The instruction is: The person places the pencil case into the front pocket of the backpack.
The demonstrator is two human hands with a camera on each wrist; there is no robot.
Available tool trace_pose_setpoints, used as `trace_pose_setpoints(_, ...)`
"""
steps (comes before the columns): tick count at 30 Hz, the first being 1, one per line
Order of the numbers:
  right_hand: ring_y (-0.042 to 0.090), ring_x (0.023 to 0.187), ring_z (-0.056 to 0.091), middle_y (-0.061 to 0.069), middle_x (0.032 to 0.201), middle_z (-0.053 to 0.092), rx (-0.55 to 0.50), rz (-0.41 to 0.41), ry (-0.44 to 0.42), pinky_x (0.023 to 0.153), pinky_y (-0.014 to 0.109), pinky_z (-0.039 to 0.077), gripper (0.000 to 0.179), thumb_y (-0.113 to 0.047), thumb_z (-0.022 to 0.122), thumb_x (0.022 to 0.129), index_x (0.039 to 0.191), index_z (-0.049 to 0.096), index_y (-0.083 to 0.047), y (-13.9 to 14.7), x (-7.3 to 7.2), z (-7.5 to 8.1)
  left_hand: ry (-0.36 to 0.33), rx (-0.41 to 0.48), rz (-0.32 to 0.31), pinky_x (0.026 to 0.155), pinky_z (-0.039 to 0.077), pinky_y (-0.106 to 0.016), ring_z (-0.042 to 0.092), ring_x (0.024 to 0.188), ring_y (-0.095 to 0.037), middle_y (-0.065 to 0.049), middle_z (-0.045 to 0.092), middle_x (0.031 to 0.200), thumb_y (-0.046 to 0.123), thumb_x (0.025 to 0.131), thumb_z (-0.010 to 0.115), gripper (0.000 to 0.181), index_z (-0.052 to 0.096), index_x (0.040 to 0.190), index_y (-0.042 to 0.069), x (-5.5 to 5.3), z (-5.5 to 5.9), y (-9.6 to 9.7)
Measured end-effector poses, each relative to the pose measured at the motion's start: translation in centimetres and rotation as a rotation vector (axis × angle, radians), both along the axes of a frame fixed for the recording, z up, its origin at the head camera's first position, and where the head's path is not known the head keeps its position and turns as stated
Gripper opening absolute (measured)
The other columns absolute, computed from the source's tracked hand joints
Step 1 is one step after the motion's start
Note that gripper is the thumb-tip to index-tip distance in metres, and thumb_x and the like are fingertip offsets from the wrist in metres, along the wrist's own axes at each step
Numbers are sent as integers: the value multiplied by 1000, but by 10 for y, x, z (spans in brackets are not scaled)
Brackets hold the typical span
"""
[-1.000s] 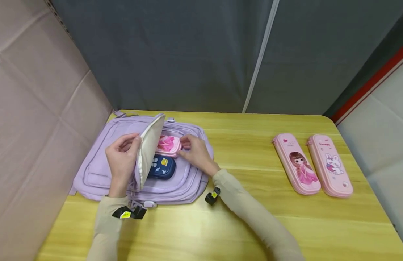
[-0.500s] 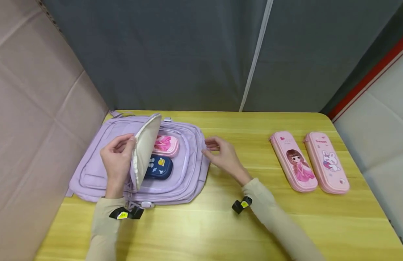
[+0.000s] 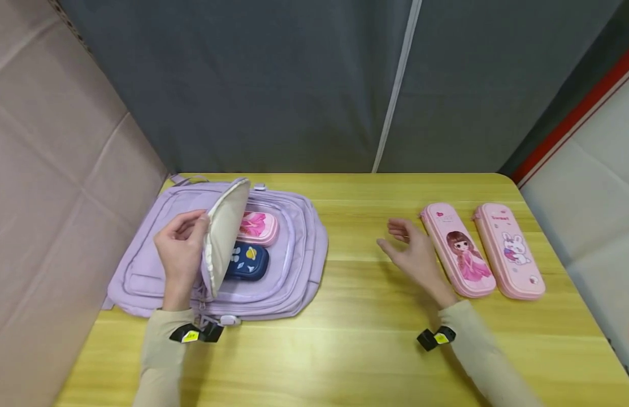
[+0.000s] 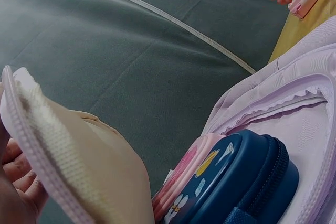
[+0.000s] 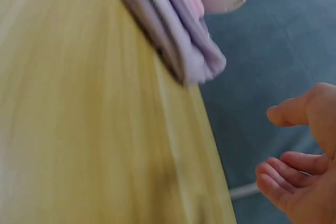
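Note:
A lilac backpack (image 3: 156, 243) lies flat at the table's left, its front pocket unzipped. With thumb and fingers my left hand (image 3: 181, 246) pinches the edge of the pocket's flap (image 3: 228, 232), holding it raised with the cream lining showing. Inside the pocket, a pink pencil case (image 3: 260, 228) and a navy pencil case (image 4: 236, 177) with space pictures lie side by side, partly hidden by the flap. My right hand (image 3: 413, 251) holds nothing, thumb apart from the fingers, just left of a pink pencil case with a doll picture (image 3: 462, 251).
Another pink pencil case, with a rabbit picture (image 3: 515, 251), lies right of the doll one. The wooden table (image 3: 319, 350) meets a grey curtain (image 3: 273, 85) at the back. Pale walls (image 3: 55, 186) close in on both sides.
My right hand has let go of the pink pencil case in the pocket and moved right across the table to beside the doll pencil case. My left hand keeps the flap raised.

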State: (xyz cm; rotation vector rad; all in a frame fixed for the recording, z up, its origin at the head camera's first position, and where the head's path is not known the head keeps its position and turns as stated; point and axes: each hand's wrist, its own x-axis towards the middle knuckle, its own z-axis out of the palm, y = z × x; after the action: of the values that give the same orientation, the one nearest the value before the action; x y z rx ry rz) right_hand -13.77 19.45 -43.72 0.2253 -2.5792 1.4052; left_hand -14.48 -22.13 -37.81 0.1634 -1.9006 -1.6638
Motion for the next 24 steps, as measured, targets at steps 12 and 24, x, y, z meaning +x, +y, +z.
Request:
trace_pose_setpoints(12, 47, 113, 51, 34, 124, 53, 194, -334, -13, 95, 57, 40, 67, -11, 77, 85, 138, 46, 14, 72, 31, -6, -7, 8, -1, 54, 49, -11, 65, 58, 2, 14, 73, 70, 1, 89, 71, 15, 75, 97, -11, 0, -1, 2)
trace_pose_setpoints(24, 49, 114, 47, 40, 128, 47, 247, -386, -169, 97, 64, 40, 83, -16, 81, 81, 143, 36, 18, 103, 50, -10, -14, -4, 9, 55, 49, -11, 65, 58, 3, 16, 73, 71, 1, 89, 71, 15, 75, 98, -11, -1, -2, 2)
